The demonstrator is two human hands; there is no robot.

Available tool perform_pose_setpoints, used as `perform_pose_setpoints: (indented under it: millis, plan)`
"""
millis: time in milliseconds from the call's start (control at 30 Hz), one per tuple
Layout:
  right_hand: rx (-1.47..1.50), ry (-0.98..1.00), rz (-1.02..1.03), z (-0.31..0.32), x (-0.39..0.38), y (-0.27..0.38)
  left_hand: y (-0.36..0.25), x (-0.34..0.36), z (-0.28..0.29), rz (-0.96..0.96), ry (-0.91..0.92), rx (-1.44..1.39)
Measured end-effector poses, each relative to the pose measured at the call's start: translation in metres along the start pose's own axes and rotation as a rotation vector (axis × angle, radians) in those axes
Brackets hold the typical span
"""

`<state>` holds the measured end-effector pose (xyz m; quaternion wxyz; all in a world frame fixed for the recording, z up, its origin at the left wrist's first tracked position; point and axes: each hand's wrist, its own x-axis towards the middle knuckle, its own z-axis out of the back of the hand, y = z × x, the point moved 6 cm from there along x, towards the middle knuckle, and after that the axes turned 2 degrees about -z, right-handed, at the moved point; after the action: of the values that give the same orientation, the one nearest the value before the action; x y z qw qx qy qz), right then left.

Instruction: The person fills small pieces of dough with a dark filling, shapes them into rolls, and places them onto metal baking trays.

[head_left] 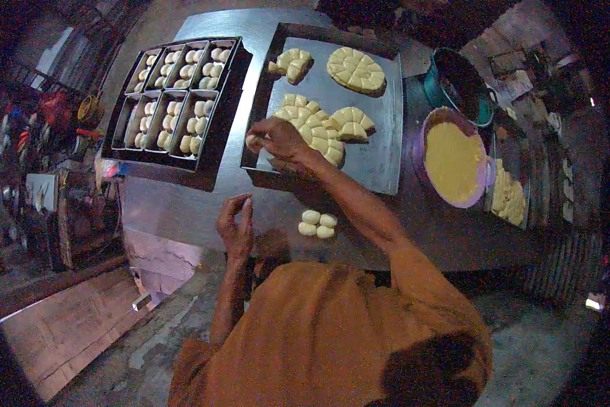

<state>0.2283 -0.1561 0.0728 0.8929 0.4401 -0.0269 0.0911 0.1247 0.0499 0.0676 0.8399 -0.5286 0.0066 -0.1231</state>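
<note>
My right hand (274,139) is over the left edge of a metal tray (376,163), beside scored slabs of yellowish dough (315,136); its fingers are closed on what seems a small pale piece, too indistinct to name. My left hand (236,220) is above the steel table (176,203), just in front of the tray, fingers curled together; anything inside them is hidden. Four smooth dough balls (317,224) sit grouped on the table to its right. A round scored dough slab (356,70) and smaller cut portions (293,64) lie at the tray's back.
A black set of loaf tins (203,156) holding dough balls stands at left. At right are a lilac basin (486,173) of yellow batter, a teal basin (430,95) and another tray of dough pieces (508,193). Dark shelving and clutter line both sides.
</note>
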Motion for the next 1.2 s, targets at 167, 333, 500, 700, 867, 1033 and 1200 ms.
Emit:
perform_pose_setpoints:
  millis: [167, 333, 500, 700, 867, 1033, 1200]
  plan:
    - [0.323, -0.413, 0.016, 0.048, -0.065, 0.032, -0.069, 0.011, 0.005, -0.187, -0.311, 0.05]
    - [1.049, -0.371, -0.329, 0.032, -0.165, 0.072, -0.198, 0.003, -0.041, -0.782, -0.182, 0.075]
    - [1.186, -0.372, -0.391, 0.03, -0.262, 0.076, -0.215, -0.029, -0.104, -1.068, 0.21, -0.059]
    - [1.144, -0.656, -0.43, 0.067, -0.339, 0.036, -0.22, -0.053, -0.18, -0.625, 0.846, -0.34]
    - [0.958, -0.871, -0.361, 0.152, -0.406, -0.014, -0.214, -0.076, -0.223, -0.003, 0.96, -0.775]
    - [0.614, -0.886, -0.509, 0.307, -0.471, -0.067, -0.139, -0.075, -0.216, 0.296, 0.861, -0.466]
    - [0.172, -0.173, -0.756, 0.371, -0.437, -0.1, -0.087, -0.064, -0.187, 0.533, 0.565, -0.444]
